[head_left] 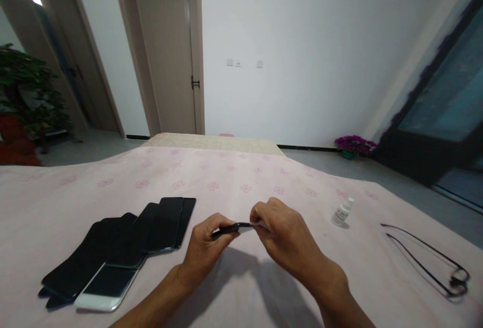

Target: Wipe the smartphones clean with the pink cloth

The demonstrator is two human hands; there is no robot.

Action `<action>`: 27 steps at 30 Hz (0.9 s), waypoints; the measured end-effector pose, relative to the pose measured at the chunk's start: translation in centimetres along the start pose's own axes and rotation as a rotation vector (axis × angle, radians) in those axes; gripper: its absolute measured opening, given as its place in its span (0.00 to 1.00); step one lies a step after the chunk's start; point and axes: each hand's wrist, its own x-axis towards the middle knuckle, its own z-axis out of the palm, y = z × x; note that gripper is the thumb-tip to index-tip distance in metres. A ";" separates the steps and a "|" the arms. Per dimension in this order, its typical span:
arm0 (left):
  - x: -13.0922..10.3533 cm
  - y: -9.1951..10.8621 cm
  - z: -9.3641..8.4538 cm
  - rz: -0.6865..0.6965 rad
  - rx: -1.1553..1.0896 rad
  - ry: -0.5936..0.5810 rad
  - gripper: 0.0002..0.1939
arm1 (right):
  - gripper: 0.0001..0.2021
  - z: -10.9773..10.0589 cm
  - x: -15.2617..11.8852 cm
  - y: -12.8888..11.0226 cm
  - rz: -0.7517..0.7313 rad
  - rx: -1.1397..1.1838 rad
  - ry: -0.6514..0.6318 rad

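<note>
Nearest me, on a pink flowered cloth (241, 182), a white-edged phone (107, 288) lies at the left, one end under a spread of dark, glossy phones (113, 237) that overlap one another. Over on the right, a pair of dark-framed glasses (457, 280) rests with its arms pointing away.

Between them, the person holds a slim dark slab (234, 227) edge-on above the cloth. The left hand (207, 241) pinches its left end between thumb and fingers. The right hand (281, 232) has its fingers bent and pressed together on the right end; a pale bit shows there, though I can't make out what it is. A small white bottle (342, 213) stands a little farther off, to the right of the hands.

Past the cloth I see a beige surface (211, 141), purple flowers (354, 143) at the far right, a leafy plant (28, 86) at the far left, and a closed door (166, 56) in the white wall (302, 66).
</note>
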 end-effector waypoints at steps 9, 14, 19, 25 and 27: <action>-0.2 -0.1 0.0 -0.001 -0.017 0.003 0.02 | 0.08 -0.1 -0.2 0.1 0.017 -0.018 -0.006; 0.0 -0.2 0.0 -0.080 -0.031 0.056 0.04 | 0.09 -0.2 0.1 0.2 0.018 0.024 0.161; 0.1 0.0 -0.1 -0.105 -0.034 0.098 0.03 | 0.08 -0.2 0.2 0.0 0.072 0.124 0.170; 0.2 -0.1 -0.1 -0.101 -0.028 0.084 0.03 | 0.07 0.2 0.4 -0.5 0.092 0.255 0.177; 0.2 -0.1 -0.1 -0.095 -0.021 0.077 0.03 | 0.07 0.4 0.5 -0.6 0.090 0.288 0.190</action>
